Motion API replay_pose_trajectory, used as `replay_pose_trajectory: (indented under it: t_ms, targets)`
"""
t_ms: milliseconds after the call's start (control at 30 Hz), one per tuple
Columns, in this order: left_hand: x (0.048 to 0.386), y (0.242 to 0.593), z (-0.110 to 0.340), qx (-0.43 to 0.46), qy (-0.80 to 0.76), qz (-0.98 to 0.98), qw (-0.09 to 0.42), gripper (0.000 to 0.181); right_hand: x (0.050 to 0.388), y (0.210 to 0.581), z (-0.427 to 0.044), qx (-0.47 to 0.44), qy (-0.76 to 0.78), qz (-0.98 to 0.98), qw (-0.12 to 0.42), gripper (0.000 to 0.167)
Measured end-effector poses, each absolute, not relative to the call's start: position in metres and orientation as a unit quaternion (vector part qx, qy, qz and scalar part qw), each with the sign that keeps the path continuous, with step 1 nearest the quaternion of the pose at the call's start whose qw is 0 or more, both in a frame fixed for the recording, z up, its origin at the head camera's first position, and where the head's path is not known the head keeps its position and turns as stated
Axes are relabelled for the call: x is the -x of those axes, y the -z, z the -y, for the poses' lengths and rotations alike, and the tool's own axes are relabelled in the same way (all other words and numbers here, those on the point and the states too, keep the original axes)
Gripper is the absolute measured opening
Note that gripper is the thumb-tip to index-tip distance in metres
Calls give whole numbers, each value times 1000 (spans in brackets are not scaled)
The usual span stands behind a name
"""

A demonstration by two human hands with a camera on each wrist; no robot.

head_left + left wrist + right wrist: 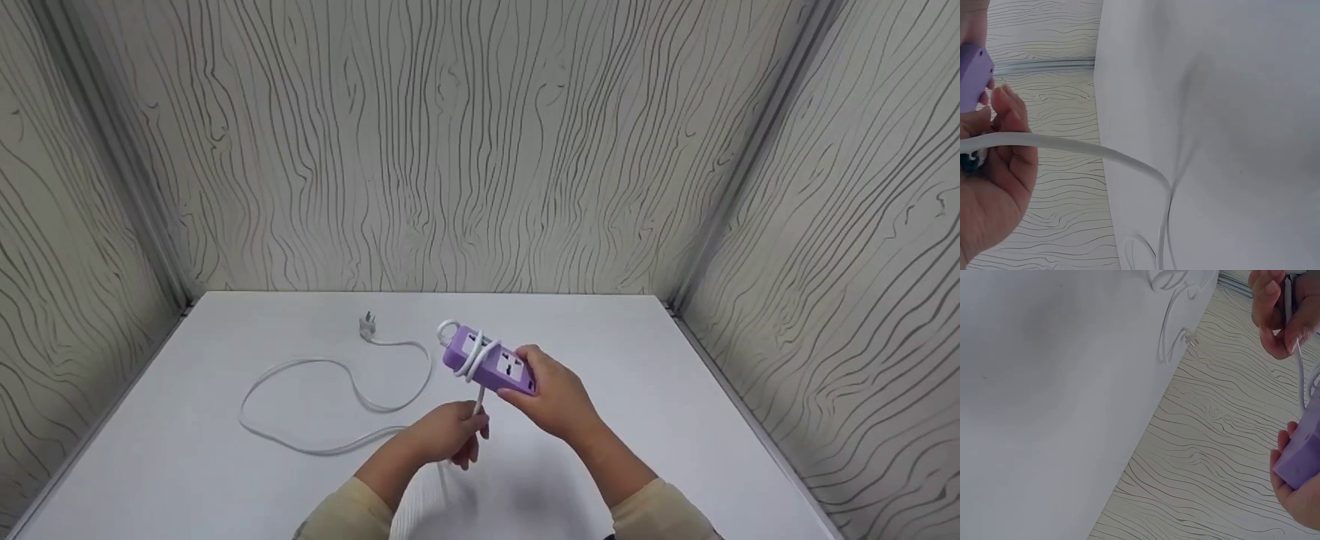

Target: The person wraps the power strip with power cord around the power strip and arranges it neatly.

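My right hand (559, 397) grips the lower right end of a purple power strip (491, 366), held tilted above the table with its sockets facing up. White cord (474, 358) loops around the strip's other end. Just below it, my left hand (446, 433) pinches the cord where it runs down from the strip. In the left wrist view the cord (1072, 145) crosses the left fingers and drops away. The right wrist view shows the right hand (1297, 498) around the strip's end (1300, 458), and the left hand (1283, 312) with the cord between thumb and fingers.
The remaining cord (330, 452) lies in wide curves on the left of the white table (637, 352), ending at a plug (367, 326) near the back. Wood-patterned panels (450, 150) stand behind the table and on both sides.
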State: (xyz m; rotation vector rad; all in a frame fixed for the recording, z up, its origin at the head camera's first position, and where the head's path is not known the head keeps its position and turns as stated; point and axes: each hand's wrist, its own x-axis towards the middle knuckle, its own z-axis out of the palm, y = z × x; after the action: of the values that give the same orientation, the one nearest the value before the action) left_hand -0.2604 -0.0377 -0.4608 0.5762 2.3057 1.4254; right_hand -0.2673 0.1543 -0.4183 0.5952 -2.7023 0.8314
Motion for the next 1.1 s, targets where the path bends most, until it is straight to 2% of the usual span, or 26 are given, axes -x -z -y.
replay_pose_trajectory:
  t_ms: [167, 367, 533, 767, 933, 1100]
  targets:
    - [264, 456, 46, -173, -506, -825, 184, 31, 266, 429, -150, -192, -182, 941, 213, 53]
    - [265, 452, 49, -157, -487, -844, 160, 33, 266, 436, -150, -210, -145, 930, 264, 57]
    - [266, 450, 49, -140, -460, -866, 136, 30, 267, 436, -154, -220, -136, 931, 258, 60]
    - [265, 451, 47, -144, -459, -864, 145, 29, 264, 434, -155, -216, -109, 946, 218, 60]
    - [264, 453, 48, -156, -491, -841, 169, 30, 263, 432, -154, -216, -92, 950, 206, 59]
    - [265, 458, 52, -138, -608, -752, 216, 47, 264, 434, -151, -196, -92, 955, 204, 59]
